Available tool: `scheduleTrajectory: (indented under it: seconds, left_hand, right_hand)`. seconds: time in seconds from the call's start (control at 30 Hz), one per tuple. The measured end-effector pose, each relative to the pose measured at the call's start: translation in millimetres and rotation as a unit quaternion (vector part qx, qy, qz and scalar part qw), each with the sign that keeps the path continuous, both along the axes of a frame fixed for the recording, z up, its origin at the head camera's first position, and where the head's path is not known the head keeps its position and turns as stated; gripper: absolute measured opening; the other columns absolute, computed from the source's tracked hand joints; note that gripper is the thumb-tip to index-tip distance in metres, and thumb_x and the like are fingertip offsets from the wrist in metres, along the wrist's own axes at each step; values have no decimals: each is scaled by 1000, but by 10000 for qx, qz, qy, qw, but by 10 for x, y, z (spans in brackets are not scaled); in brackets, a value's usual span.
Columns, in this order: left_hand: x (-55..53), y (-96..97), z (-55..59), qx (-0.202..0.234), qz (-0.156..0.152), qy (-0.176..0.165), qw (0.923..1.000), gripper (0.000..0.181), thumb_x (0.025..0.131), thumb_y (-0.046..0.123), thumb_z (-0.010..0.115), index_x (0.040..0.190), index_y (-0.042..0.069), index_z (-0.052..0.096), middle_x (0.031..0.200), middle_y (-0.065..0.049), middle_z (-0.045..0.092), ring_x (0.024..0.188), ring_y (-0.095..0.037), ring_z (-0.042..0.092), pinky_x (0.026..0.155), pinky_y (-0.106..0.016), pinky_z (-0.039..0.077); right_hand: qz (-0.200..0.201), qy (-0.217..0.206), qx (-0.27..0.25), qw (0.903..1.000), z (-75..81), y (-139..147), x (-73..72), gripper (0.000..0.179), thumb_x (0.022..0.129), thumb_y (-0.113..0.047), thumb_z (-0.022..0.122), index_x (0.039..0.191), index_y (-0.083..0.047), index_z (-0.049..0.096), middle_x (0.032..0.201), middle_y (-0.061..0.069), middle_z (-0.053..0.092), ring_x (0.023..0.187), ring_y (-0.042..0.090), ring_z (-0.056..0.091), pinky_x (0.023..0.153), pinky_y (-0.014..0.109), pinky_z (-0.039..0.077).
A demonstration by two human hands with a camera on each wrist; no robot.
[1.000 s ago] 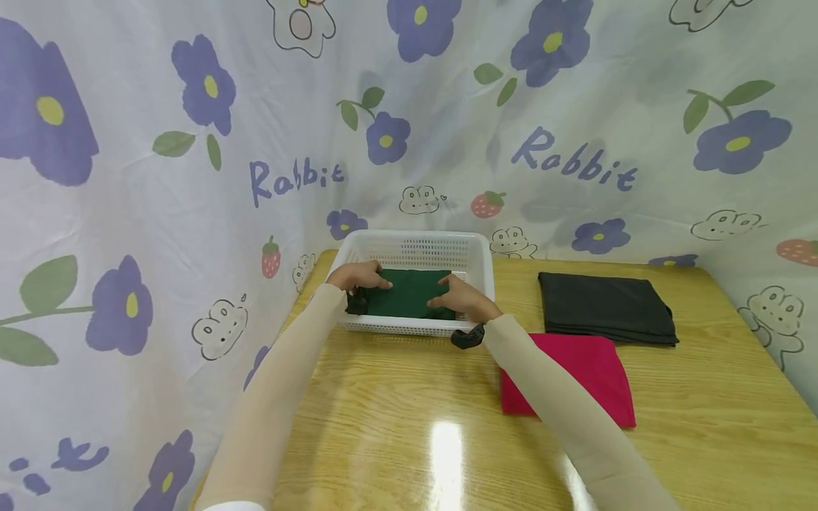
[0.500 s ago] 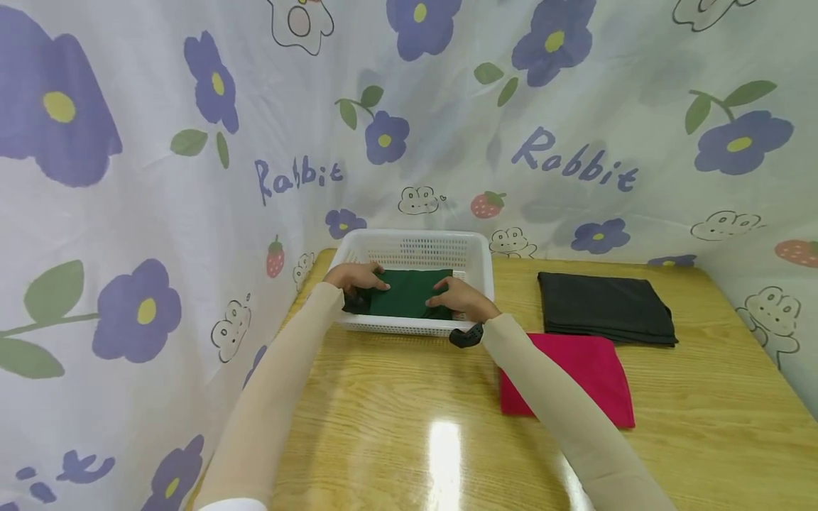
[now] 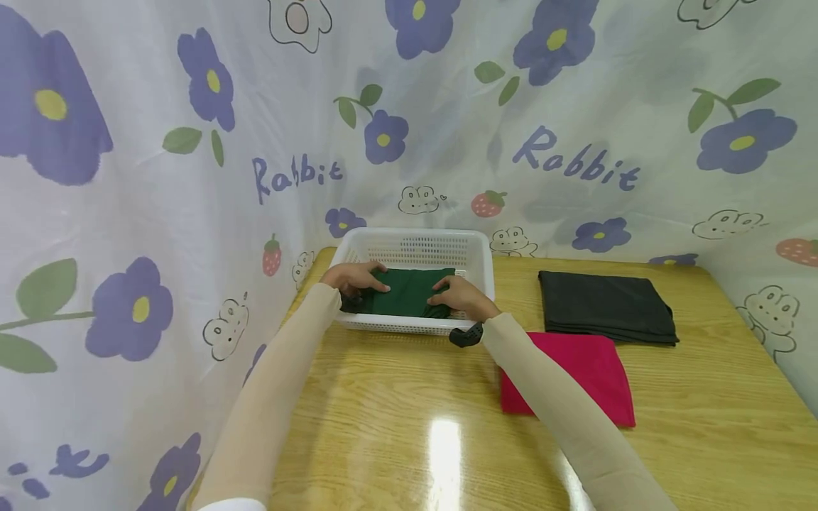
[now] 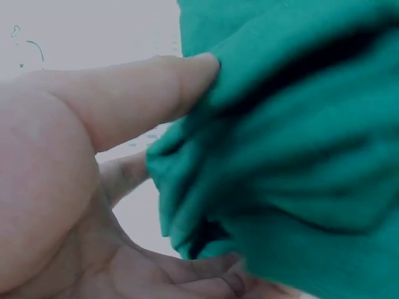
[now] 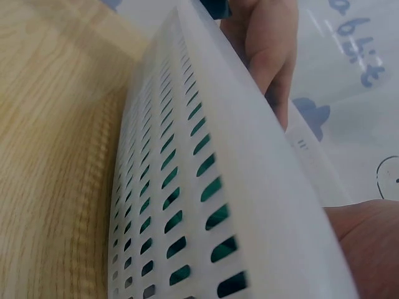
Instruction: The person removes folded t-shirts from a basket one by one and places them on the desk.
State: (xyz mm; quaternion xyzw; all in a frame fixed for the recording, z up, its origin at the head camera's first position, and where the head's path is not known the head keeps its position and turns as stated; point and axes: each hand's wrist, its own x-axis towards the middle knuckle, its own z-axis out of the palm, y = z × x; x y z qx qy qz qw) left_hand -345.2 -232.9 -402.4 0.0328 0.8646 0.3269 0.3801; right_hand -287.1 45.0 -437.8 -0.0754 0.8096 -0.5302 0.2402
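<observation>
A folded green cloth (image 3: 409, 292) lies inside the white plastic basket (image 3: 409, 325). My left hand (image 3: 350, 277) grips the cloth's left end, thumb on top and fingers underneath. In the left wrist view the green cloth (image 4: 305, 180) looks bunched in folds between that thumb and the fingers. My right hand (image 3: 468, 297) reaches over the basket's front right rim and pinches the cloth's right end. The right wrist view is mostly filled by the basket's slotted wall (image 5: 193, 143), with green showing through the holes. That wall hides most of the right hand's fingers there.
A folded black cloth (image 3: 603, 306) lies on the wooden table (image 3: 377, 411) right of the basket. Nearer, a folded red cloth (image 3: 588, 376) sits partly under my right forearm. A curtain (image 3: 441, 128) printed with flowers and rabbits hangs behind the table and along its left side.
The green cloth has shifted slightly to the right in the basket. My right fingers have drawn in a little on its right end. The other cloths have not moved.
</observation>
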Motion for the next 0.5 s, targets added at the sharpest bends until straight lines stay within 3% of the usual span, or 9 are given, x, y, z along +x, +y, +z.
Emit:
scheduleTrajectory:
  seconds: [0.1, 0.13, 0.3, 0.5]
  left_hand:
    - [41, 6, 0, 44, 40, 34, 10000, 74, 103, 34, 65, 163, 23, 24, 166, -21, 14, 117, -35, 47, 86, -46, 49]
    - [54, 11, -1, 73, 52, 63, 9999, 73, 103, 34, 66, 163, 24, 26, 168, -21, 13, 123, -36, 43, 89, -50, 48]
    - [78, 21, -42, 138, 80, 253, 9996, 60, 102, 30, 67, 156, 24, 41, 164, -18, 23, 90, -25, 39, 76, -44, 44]
    - [143, 48, -51, 402, 174, 510, 9977, 39, 102, 22, 67, 139, 14, 57, 157, -17, 32, 96, -23, 42, 69, -36, 40]
  right_hand:
    - [1, 87, 11, 10000, -10, 9, 19, 49, 100, -17, 71, 142, 0, 54, 143, 19, 51, 118, 32, 58, 96, 45, 52]
    - [-8, 123, 15, 9999, -12, 11, 27, 49, 99, -18, 71, 141, 0, 55, 143, 18, 50, 119, 31, 58, 98, 46, 51]
    - [-104, 279, -3, 9996, -30, 16, 55, 45, 97, -17, 75, 135, 0, 59, 137, 18, 54, 108, 27, 59, 91, 40, 53]
    - [-298, 721, 131, 9969, -53, 26, 81, 33, 95, -25, 78, 120, -6, 68, 124, 13, 61, 86, 20, 59, 73, 31, 52]
